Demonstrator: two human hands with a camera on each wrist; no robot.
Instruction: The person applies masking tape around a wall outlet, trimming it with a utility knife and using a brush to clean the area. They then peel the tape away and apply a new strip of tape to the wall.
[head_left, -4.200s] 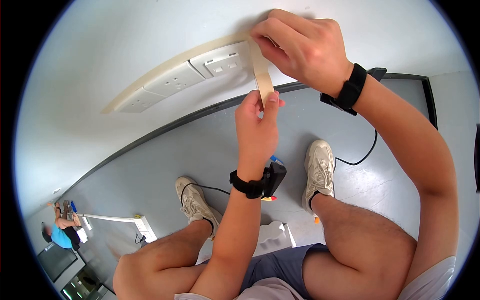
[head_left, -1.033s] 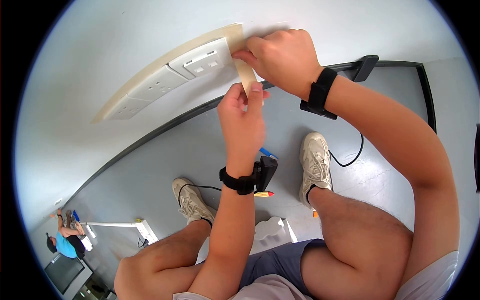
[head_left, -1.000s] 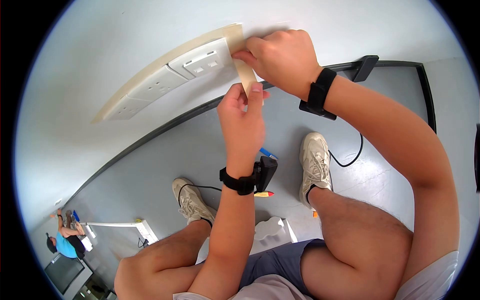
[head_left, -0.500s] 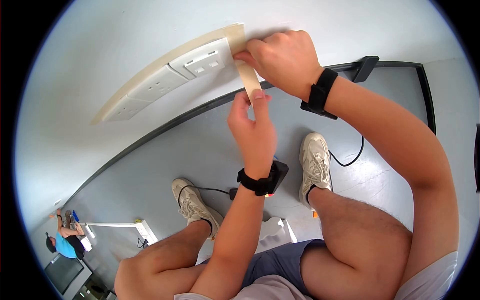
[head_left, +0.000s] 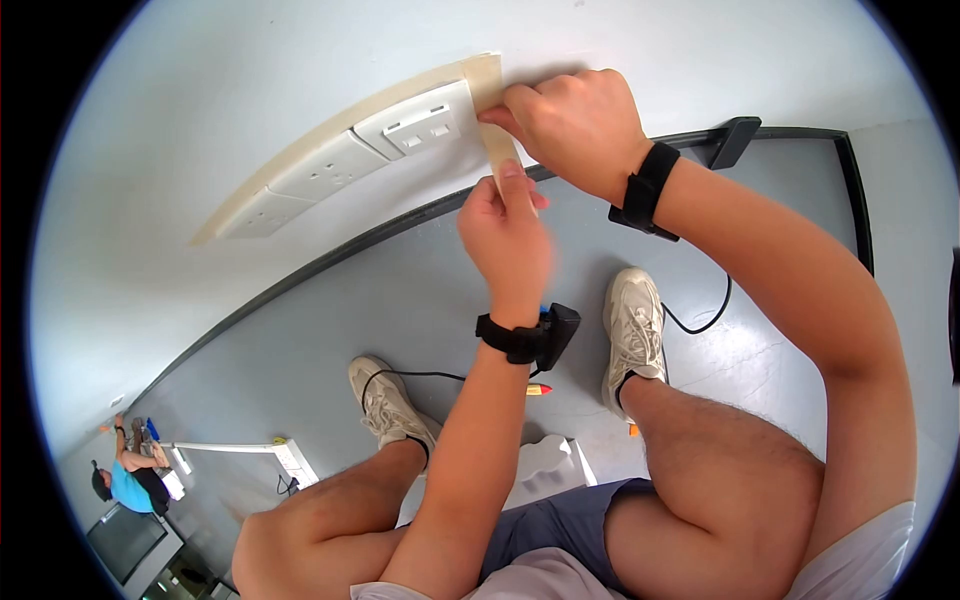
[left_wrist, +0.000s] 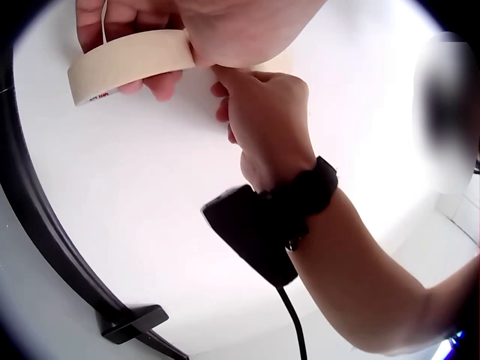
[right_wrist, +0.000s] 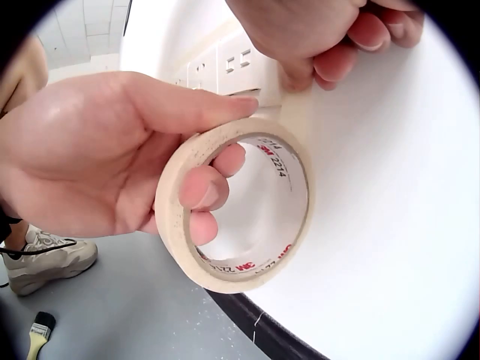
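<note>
In the head view, my left hand (head_left: 510, 240) holds a roll of masking tape (right_wrist: 176, 217), thumb on its outside and fingertips through its core. A tape strip (head_left: 502, 150) runs from the roll up to the wall, along the right end of a row of white wall sockets (head_left: 330, 168). With fingers curled, my right hand (head_left: 580, 125) presses its thumb on that strip beside the sockets. Another strip of masking tape (head_left: 360, 105) lies along the sockets' upper edge and meets the first at the corner. Left wrist view: the roll's outer face shows close to the right hand.
Black skirting (head_left: 370, 240) edges the grey floor below the wall. A paintbrush (right_wrist: 37, 337) lies on the floor between the shoes, partly behind the left arm in the head view. Cables run from both wrist cameras. Far left, another person (head_left: 130, 485) sits near the wall.
Since the oldest frame, my right hand has moved down from the top corner, leaving tape flat on the wall there. Lately my left hand has risen slightly toward it with the roll.
</note>
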